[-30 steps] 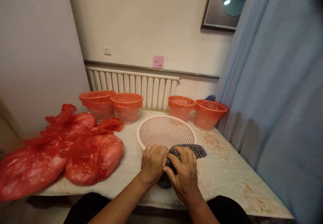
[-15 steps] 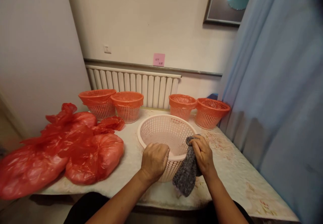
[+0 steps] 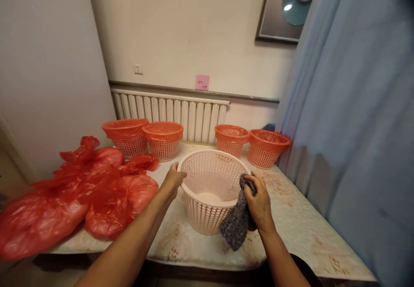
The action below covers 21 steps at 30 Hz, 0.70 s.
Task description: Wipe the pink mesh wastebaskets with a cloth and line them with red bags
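A large pale pink plastic basket (image 3: 208, 216) with lattice sides stands upright on the table in front of me. My left hand (image 3: 175, 179) is closed on its left rim, the thumb over the edge and the fingers mostly hidden outside. At the right rim, my right hand (image 3: 259, 201) grips a dark grey fuzzy cloth (image 3: 235, 229), which hangs down against the basket's outer wall. Whether the right fingers also hold the rim is hidden by the cloth. Inside the basket, only its pale bottom and walls show.
Several tied red plastic bags (image 3: 42, 218) lie full at the left. Along the back stand smaller baskets lined with red bags, two left (image 3: 163, 147) and two right (image 3: 263, 154). A radiator (image 3: 171, 114) is behind them; a blue curtain (image 3: 339, 127) hangs at the right.
My left hand has moved from the basket's front rim to its left rim and taken hold there. The right hand stays by the right rim with the cloth.
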Each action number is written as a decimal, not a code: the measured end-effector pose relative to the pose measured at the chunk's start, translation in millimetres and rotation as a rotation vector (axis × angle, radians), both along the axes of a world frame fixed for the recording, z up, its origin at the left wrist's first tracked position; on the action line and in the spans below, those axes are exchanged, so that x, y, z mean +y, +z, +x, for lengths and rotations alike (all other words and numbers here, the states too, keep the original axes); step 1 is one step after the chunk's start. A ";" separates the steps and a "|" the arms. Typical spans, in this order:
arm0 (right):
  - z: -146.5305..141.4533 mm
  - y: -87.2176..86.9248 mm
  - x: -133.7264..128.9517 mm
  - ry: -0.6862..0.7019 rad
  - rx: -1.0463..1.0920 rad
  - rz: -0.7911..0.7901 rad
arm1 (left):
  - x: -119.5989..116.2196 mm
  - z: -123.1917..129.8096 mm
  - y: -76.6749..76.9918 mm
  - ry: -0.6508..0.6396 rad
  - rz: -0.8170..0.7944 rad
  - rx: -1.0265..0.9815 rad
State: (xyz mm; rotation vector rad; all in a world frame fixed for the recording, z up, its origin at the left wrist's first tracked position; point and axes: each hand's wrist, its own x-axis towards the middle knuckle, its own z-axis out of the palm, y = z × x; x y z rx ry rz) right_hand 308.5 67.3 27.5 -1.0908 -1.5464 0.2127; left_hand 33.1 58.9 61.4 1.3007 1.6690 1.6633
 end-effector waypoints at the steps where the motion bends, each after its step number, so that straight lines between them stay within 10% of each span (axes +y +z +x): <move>1: 2.0 -0.1 0.0 -0.017 0.005 -0.010 | 2.8 1.1 0.6 -0.043 -0.011 -0.025; 13: 69.9 -3.7 21.5 -0.120 -0.196 -0.249 | -38.1 52.5 12.7 -0.097 0.105 -0.071; 21: 86.3 17.8 54.8 -0.009 -0.331 -0.103 | -72.7 73.6 20.0 -0.158 0.108 0.010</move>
